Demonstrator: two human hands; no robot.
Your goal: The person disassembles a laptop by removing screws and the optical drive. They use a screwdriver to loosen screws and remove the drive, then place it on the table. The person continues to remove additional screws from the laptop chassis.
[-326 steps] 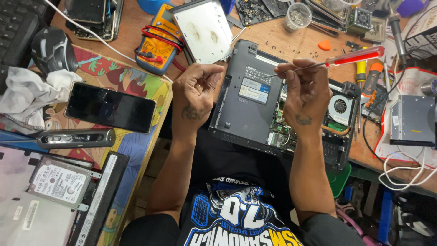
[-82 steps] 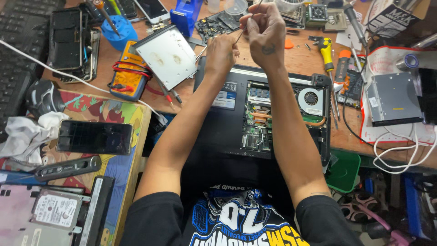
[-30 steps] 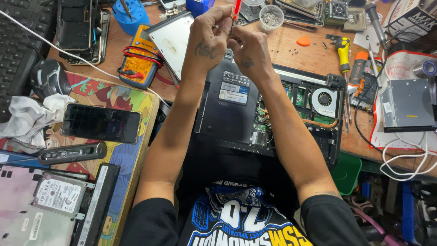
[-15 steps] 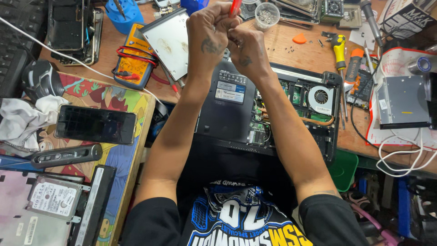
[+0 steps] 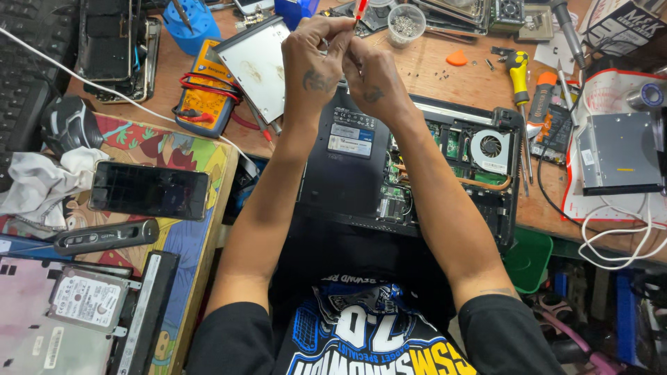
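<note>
- We hold a red-handled screwdriver [image 5: 360,8] up near the far edge of the view; only a short red piece of it shows above our fingers.
- Our left hand [image 5: 314,59] is closed, its fingertips pinched together around the tool's lower part.
- Our right hand [image 5: 372,73] is curled just beside the left and touches it; its fingers are bent toward the same spot, but we cannot tell whether they grip the tool.
- Beneath our wrists lies an opened laptop [image 5: 417,163], underside up, with its fan [image 5: 490,147] and green boards bare on the right.
- Just left of our hands a flat silver drive tray [image 5: 258,66] leans over a yellow multimeter [image 5: 205,97] with red leads.
- Beyond our hands stands a small clear cup of screws [image 5: 406,24].
- To the right on the wooden worktop [image 5: 445,80] lie a yellow-handled screwdriver [image 5: 517,69] and a grey disc drive [image 5: 618,154].
- To the left rest a dark phone [image 5: 149,191] on a colourful board, a hard drive [image 5: 89,300] and a white rag [image 5: 42,182].
</note>
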